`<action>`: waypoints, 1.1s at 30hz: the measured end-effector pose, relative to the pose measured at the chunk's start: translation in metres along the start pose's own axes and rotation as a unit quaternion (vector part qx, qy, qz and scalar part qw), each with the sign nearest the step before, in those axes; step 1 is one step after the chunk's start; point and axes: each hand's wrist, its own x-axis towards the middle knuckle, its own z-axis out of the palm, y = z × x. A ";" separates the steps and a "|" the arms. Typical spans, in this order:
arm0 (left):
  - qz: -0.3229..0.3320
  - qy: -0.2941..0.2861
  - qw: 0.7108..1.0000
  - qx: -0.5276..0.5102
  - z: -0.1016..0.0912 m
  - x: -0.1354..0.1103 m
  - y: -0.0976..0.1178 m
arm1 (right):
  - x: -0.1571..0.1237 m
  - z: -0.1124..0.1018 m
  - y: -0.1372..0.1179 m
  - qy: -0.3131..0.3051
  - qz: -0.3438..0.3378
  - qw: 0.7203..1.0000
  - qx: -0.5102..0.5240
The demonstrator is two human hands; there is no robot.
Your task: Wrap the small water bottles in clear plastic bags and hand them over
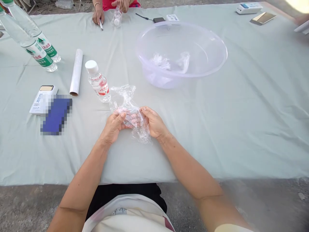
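A crumpled piece of clear plastic film (141, 130) is stretched between my two hands, just above the near part of the table. My left hand (114, 125) pinches its left side between thumb and fingers. On the other side, my right hand (154, 121) grips the film, with the fingers partly seen through it. Close beyond my left hand stands a small water bottle (100, 85) with a white cap and a red-printed label. Loose film reaches up to the bottle's base.
A translucent purple basin (166, 80) holding crumpled film stands beyond my right hand. Leftward are a white roll (76, 72), a white power bank (37, 101), a pixelated blue object (56, 116) and two large bottles (40, 54). Across the table, another person's hands (98, 16) hold a pen and a wrapped bottle.
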 end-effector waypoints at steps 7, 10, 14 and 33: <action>-0.004 0.143 0.988 0.053 0.003 0.000 -0.001 | -0.010 -0.002 -0.004 0.156 -0.238 0.932 -0.226; 0.009 0.130 0.987 0.088 0.004 -0.001 -0.001 | -0.020 0.006 -0.004 0.108 -0.273 0.907 -0.303; 0.025 0.062 0.994 0.083 0.004 -0.003 0.000 | -0.022 0.015 0.005 0.056 -0.240 0.900 -0.360; 0.061 0.048 0.987 0.138 0.003 -0.004 0.000 | -0.009 0.009 0.007 -0.046 -0.115 0.976 -0.179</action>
